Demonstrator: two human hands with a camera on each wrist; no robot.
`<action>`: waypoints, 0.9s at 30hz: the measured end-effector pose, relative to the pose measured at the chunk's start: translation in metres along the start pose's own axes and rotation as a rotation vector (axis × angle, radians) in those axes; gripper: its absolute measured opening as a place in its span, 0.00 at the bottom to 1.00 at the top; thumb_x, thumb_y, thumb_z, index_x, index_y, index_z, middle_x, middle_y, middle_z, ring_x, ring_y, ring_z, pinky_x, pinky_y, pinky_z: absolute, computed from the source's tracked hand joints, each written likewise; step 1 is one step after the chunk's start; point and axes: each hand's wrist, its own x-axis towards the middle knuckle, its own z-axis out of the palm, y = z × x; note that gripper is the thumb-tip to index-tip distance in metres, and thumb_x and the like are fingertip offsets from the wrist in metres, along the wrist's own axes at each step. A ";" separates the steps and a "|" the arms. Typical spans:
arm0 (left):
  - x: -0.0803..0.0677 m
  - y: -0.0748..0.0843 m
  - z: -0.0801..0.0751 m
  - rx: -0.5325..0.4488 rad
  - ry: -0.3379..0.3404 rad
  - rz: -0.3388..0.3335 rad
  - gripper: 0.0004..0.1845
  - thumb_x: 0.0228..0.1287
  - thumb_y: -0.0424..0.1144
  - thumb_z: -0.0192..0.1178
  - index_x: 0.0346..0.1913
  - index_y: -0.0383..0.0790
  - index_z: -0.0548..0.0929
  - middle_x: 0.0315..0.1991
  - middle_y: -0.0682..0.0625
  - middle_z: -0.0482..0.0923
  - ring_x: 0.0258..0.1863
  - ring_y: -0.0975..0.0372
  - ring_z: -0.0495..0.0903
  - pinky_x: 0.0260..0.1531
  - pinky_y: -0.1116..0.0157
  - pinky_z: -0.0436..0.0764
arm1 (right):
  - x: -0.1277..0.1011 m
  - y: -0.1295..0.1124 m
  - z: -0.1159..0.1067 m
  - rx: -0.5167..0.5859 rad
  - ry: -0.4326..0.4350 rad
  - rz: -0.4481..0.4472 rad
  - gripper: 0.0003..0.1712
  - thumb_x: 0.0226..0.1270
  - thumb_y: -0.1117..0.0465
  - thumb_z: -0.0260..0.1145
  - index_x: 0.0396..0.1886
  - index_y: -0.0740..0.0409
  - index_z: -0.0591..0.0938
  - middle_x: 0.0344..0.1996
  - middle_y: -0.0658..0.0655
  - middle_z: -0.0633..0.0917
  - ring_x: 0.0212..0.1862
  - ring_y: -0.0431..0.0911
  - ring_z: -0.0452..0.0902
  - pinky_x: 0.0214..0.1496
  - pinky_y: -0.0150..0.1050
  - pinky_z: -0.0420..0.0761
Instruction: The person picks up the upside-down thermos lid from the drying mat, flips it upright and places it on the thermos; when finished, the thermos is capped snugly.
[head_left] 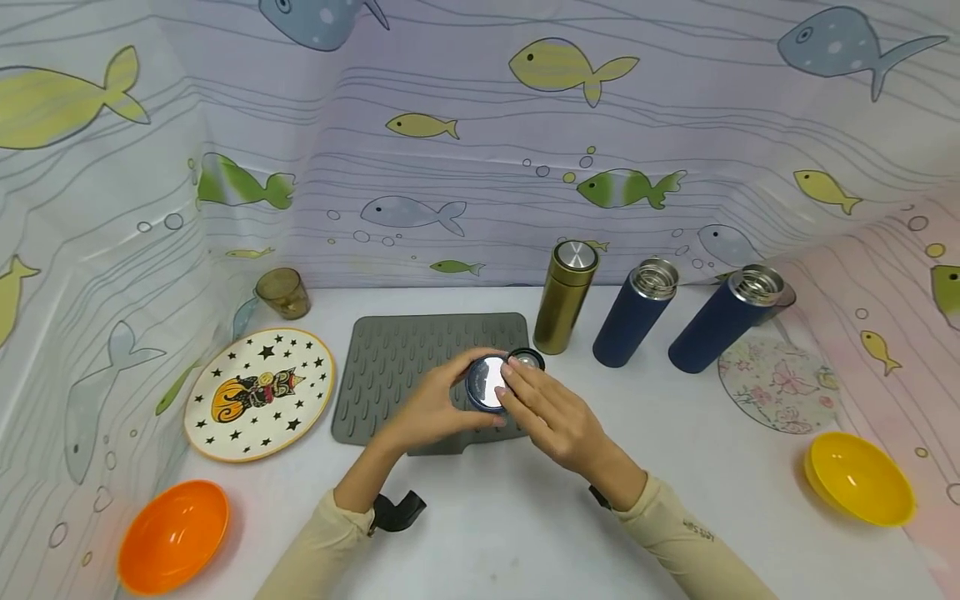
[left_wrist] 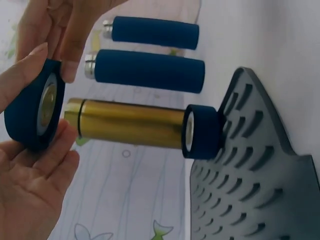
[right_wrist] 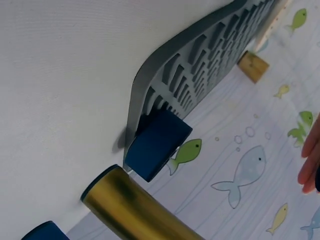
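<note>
A dark blue bottle lid (head_left: 486, 383) with a shiny silver top is held up above the drying mat. My left hand (head_left: 435, 408) grips it round the side, thumb and fingers on opposite edges. The fingers of my right hand (head_left: 557, 417) lie over the lid's right edge; in the left wrist view the right hand (left_wrist: 75, 30) pinches its rim. The lid's hollow underside shows there too. A second blue lid (right_wrist: 157, 142) rests on the corner of the grey drying mat (head_left: 405, 350). Behind stand a capped gold bottle (head_left: 564, 304) and two uncapped blue bottles (head_left: 628, 321).
To the left lie a plate (head_left: 300, 354) with a cat and pumpkin, an orange bowl (head_left: 176, 533) and a brown glass (head_left: 283, 293). On the right are a floral round board (head_left: 780, 387) and a yellow bowl (head_left: 858, 479). A fish-patterned curtain (head_left: 480, 167) surrounds the table.
</note>
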 end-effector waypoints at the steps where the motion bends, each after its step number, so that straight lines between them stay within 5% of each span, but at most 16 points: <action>1: 0.003 0.001 0.002 0.004 0.011 0.010 0.42 0.48 0.38 0.79 0.67 0.45 0.72 0.62 0.49 0.77 0.61 0.55 0.77 0.65 0.53 0.74 | 0.000 0.001 -0.001 0.013 0.000 0.032 0.13 0.72 0.73 0.57 0.51 0.69 0.83 0.51 0.70 0.84 0.52 0.60 0.84 0.56 0.47 0.83; 7: 0.025 0.012 0.012 0.046 0.074 0.049 0.40 0.46 0.40 0.80 0.65 0.44 0.73 0.58 0.50 0.80 0.59 0.58 0.78 0.63 0.55 0.75 | -0.007 0.017 -0.013 -0.017 0.050 0.369 0.19 0.69 0.67 0.63 0.57 0.70 0.79 0.56 0.71 0.80 0.52 0.61 0.80 0.50 0.47 0.80; 14: 0.061 0.032 0.023 0.038 0.139 0.075 0.40 0.47 0.41 0.80 0.64 0.44 0.72 0.56 0.50 0.79 0.55 0.60 0.81 0.55 0.56 0.81 | -0.025 0.051 -0.027 -0.077 0.299 0.966 0.43 0.54 0.65 0.78 0.65 0.70 0.66 0.66 0.70 0.66 0.69 0.57 0.60 0.65 0.48 0.67; 18: 0.080 0.041 0.032 0.036 0.165 0.100 0.39 0.47 0.42 0.79 0.63 0.45 0.72 0.55 0.51 0.79 0.53 0.62 0.81 0.54 0.58 0.81 | -0.039 0.077 -0.029 -0.071 0.326 1.265 0.54 0.53 0.58 0.80 0.73 0.63 0.57 0.71 0.65 0.58 0.74 0.49 0.51 0.73 0.49 0.59; 22: 0.095 0.048 0.041 0.043 0.169 0.115 0.38 0.48 0.43 0.79 0.63 0.45 0.72 0.55 0.51 0.79 0.57 0.61 0.79 0.61 0.55 0.76 | -0.054 0.103 -0.024 0.032 0.260 1.445 0.62 0.53 0.54 0.80 0.78 0.59 0.50 0.75 0.62 0.57 0.77 0.50 0.51 0.78 0.47 0.54; 27: 0.103 0.050 0.049 0.032 0.173 0.116 0.40 0.47 0.42 0.79 0.64 0.43 0.71 0.56 0.49 0.79 0.58 0.58 0.78 0.61 0.55 0.76 | -0.069 0.116 -0.015 0.138 0.208 1.520 0.53 0.53 0.54 0.79 0.74 0.55 0.59 0.66 0.61 0.73 0.67 0.54 0.71 0.68 0.52 0.71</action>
